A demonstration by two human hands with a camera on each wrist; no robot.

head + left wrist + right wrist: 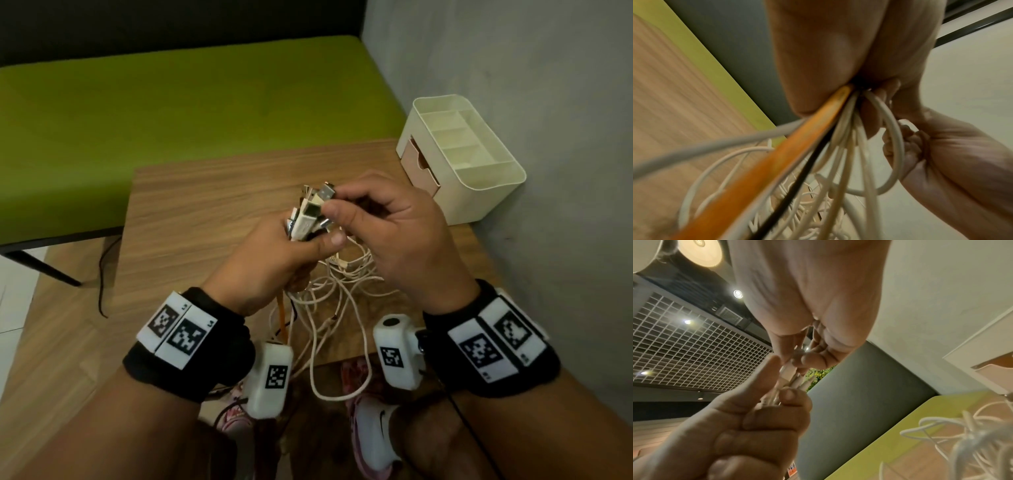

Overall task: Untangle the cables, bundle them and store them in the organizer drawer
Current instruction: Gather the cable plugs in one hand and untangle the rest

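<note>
Beyond both hands stretches a long green bench [191, 102] backed by a dark panel, with a grey wall [513, 68] on the right; the right wrist view also catches a white grid ceiling [694, 337] with round lamps overhead. Under the hands lies a small wood-grain table [205, 212], and past the right hand, in the table's far right corner against the wall, sits the cream organizer [486, 178] with open top compartments and a tan drawer [416, 161] in its left face, apparently pulled slightly out. The cables [329, 298], mostly white with one orange [764, 162] and one black [797, 178], run roughly upright through the left hand: their plug ends [310, 212] stick up and away from the fist, while the long strands drop below the wrists in loose tangled loops onto the table and over its near edge. The left hand [274, 260] is closed in a fist around the gathered cables just below the plugs, thumb pressed across the front. The right hand [394, 233], just beside it and touching the bundle, has its fingers curled and pinches one metal USB plug [325, 192] at the top of the cluster between thumb and fingertips.
</note>
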